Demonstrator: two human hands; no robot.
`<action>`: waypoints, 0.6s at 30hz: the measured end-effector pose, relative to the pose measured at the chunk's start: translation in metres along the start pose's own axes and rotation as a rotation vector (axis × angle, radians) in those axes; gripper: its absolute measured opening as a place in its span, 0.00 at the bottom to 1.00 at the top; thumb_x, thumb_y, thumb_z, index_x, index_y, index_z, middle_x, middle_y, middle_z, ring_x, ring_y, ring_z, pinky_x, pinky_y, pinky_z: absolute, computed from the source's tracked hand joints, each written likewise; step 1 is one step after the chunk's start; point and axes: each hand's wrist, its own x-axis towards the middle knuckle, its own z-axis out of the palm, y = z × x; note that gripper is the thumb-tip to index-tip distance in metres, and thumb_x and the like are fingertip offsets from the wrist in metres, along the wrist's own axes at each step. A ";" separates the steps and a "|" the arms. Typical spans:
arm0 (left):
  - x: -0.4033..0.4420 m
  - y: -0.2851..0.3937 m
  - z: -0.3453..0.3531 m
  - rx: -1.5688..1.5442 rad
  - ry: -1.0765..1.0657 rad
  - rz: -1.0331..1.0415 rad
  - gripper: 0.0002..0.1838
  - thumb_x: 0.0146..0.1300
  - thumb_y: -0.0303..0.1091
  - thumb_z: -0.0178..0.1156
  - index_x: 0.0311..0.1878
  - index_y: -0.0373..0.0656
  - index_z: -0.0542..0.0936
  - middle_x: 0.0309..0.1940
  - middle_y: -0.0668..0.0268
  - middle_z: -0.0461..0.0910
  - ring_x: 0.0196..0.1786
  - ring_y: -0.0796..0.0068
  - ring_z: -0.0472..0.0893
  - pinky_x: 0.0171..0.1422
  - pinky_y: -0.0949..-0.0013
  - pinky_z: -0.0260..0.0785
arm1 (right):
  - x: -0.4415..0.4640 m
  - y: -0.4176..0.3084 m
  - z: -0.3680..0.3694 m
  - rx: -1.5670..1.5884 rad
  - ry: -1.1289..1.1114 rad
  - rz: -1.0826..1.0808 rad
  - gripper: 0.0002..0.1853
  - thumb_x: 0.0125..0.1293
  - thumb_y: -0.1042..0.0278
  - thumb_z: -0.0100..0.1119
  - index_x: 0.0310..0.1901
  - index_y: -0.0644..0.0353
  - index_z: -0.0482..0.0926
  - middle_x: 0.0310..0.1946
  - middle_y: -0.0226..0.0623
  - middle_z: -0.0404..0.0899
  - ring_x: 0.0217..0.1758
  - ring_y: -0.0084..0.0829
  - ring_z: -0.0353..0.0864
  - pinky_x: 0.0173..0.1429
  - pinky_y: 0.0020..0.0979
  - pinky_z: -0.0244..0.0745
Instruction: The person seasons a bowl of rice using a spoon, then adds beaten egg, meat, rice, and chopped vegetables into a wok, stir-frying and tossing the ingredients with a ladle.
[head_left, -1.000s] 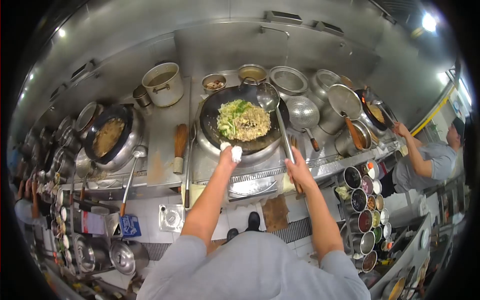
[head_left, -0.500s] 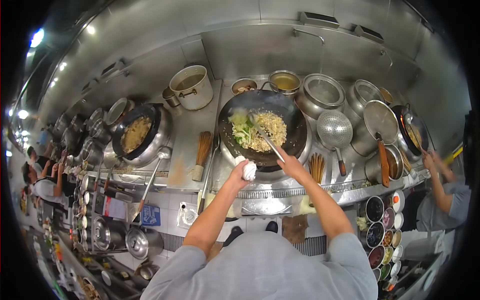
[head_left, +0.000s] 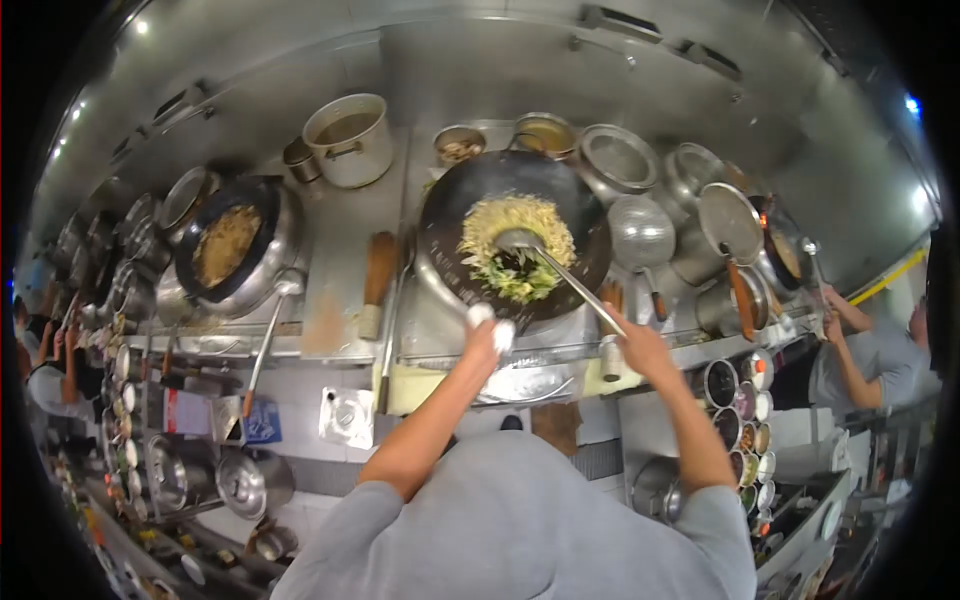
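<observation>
A large dark wok (head_left: 450,215) holds pale rice-like food (head_left: 520,215) with green vegetables (head_left: 530,284) on its near side. My left hand (head_left: 482,340) is closed round a white cloth (head_left: 502,333) at the wok's near rim; the cloth hides the part of the rim it touches. My right hand (head_left: 640,345) grips the long handle of a metal ladle (head_left: 518,240). The ladle's bowl rests in the food at the wok's middle.
Left of the wok are a bamboo brush (head_left: 379,270), a tall pot (head_left: 350,150) and a second wok (head_left: 272,222). To the right are a perforated skimmer (head_left: 641,232) and a strainer (head_left: 730,222). A co-worker (head_left: 870,350) stands at far right; seasoning containers (head_left: 720,383) sit nearer.
The ladle has gone from outside the food into it. The food has shifted, with the greens now on the near side. The whole view has swung about.
</observation>
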 end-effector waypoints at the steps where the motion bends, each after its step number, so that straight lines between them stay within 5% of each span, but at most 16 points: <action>1: -0.030 -0.002 -0.008 0.003 0.028 -0.013 0.14 0.66 0.20 0.43 0.52 0.43 0.69 0.35 0.61 0.77 0.30 0.63 0.80 0.28 0.57 0.76 | 0.000 -0.009 0.003 -0.016 0.082 -0.002 0.37 0.65 0.66 0.57 0.74 0.32 0.54 0.36 0.53 0.80 0.38 0.56 0.81 0.44 0.52 0.75; 4: -0.115 0.038 0.000 -0.097 -0.017 -0.041 0.22 0.65 0.17 0.42 0.60 0.47 0.69 0.38 0.61 0.78 0.35 0.62 0.81 0.36 0.58 0.80 | -0.022 -0.032 -0.009 -0.006 0.168 -0.042 0.38 0.65 0.67 0.57 0.74 0.34 0.53 0.39 0.54 0.80 0.38 0.57 0.80 0.44 0.53 0.74; 6: -0.088 0.041 0.013 0.076 0.132 -0.101 0.11 0.69 0.23 0.44 0.49 0.43 0.74 0.38 0.60 0.79 0.34 0.63 0.82 0.34 0.59 0.79 | -0.039 -0.038 -0.024 -0.007 0.126 -0.043 0.37 0.64 0.67 0.58 0.73 0.35 0.57 0.42 0.52 0.81 0.41 0.55 0.81 0.46 0.51 0.75; 8: -0.021 0.051 0.025 -0.019 0.048 -0.201 0.07 0.71 0.35 0.47 0.41 0.44 0.72 0.29 0.61 0.78 0.28 0.65 0.80 0.27 0.60 0.74 | -0.054 -0.040 -0.050 0.190 0.008 -0.068 0.34 0.63 0.68 0.59 0.70 0.35 0.64 0.38 0.48 0.82 0.41 0.52 0.81 0.47 0.49 0.75; 12: -0.045 0.094 0.054 -0.102 0.113 -0.226 0.04 0.68 0.28 0.51 0.44 0.42 0.70 0.28 0.62 0.76 0.25 0.64 0.80 0.20 0.59 0.71 | -0.088 -0.054 -0.122 0.026 -0.061 -0.154 0.30 0.65 0.68 0.59 0.68 0.34 0.67 0.42 0.47 0.83 0.45 0.52 0.80 0.53 0.46 0.73; 14: -0.021 0.079 0.032 -0.097 0.053 -0.235 0.05 0.70 0.31 0.48 0.46 0.44 0.70 0.30 0.64 0.77 0.29 0.66 0.80 0.25 0.60 0.72 | -0.070 -0.055 -0.100 -0.018 -0.142 -0.109 0.30 0.66 0.68 0.57 0.69 0.35 0.67 0.43 0.47 0.83 0.44 0.52 0.81 0.53 0.46 0.74; 16: -0.020 0.052 -0.002 0.070 -0.086 0.009 0.05 0.69 0.27 0.48 0.46 0.42 0.70 0.32 0.63 0.77 0.29 0.65 0.80 0.26 0.60 0.73 | -0.036 -0.053 -0.041 -0.070 0.045 -0.067 0.29 0.67 0.67 0.56 0.69 0.35 0.66 0.46 0.51 0.81 0.42 0.53 0.80 0.54 0.45 0.74; 18: -0.057 0.043 -0.018 0.159 0.069 -0.011 0.09 0.65 0.21 0.45 0.47 0.39 0.71 0.34 0.62 0.77 0.30 0.65 0.80 0.30 0.61 0.76 | -0.017 -0.028 0.006 0.074 0.161 -0.213 0.29 0.68 0.67 0.55 0.70 0.35 0.64 0.43 0.51 0.79 0.37 0.46 0.82 0.48 0.43 0.77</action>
